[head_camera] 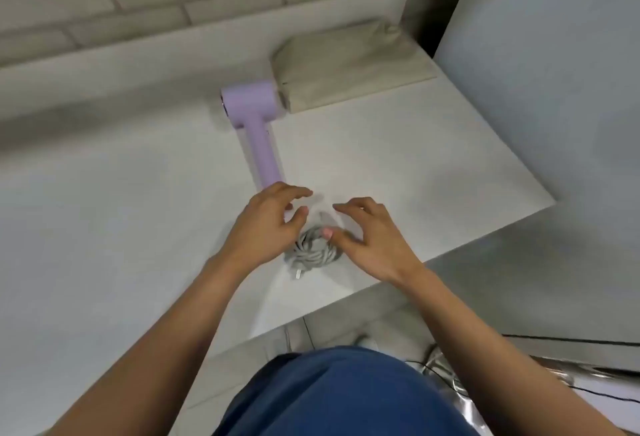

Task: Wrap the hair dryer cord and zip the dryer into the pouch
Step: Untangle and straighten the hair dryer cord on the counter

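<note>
I am standing at a white tabletop. The lilac hair dryer is lying flat on it, its handle pointing back toward me. My left hand is hovering just past the end of that handle, with fingers spread and loosely bent, grasping nothing. The grey cord is sitting between my hands in a tight coil near the front edge, and its plug is sticking out on my side. My right hand is released too, fingers splayed, with the thumb tip touching the top of the coil. The beige pouch is lying at the back, just beside the dryer's head; I cannot tell whether they are touching.
</note>
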Motion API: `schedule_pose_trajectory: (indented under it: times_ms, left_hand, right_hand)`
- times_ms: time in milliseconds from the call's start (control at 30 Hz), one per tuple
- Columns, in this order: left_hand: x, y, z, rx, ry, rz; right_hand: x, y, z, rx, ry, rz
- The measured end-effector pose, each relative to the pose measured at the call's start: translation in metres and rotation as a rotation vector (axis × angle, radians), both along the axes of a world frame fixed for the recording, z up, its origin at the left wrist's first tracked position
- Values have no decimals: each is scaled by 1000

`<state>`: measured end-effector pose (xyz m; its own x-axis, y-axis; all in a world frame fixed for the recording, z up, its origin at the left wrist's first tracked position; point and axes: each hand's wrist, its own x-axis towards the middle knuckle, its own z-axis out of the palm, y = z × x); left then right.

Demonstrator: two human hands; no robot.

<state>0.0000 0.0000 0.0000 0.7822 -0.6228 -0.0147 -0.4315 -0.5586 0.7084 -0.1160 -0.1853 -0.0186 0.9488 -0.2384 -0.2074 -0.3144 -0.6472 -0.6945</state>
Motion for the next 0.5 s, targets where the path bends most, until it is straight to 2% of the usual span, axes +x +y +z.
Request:
schedule_pose_trajectory:
  times_ms: [200,367,500]
  left_hand:
    - [-10,22,-12,6,53,22]
    - [-24,42,-27,50,268,-130]
    - [-25,40,-38,61,220,-142]
  right_hand:
    - [-6,14,-2,172,63,-87]
    - [-6,18,-1,335,94,-164]
    - [-2,19,-2,385,70,-233]
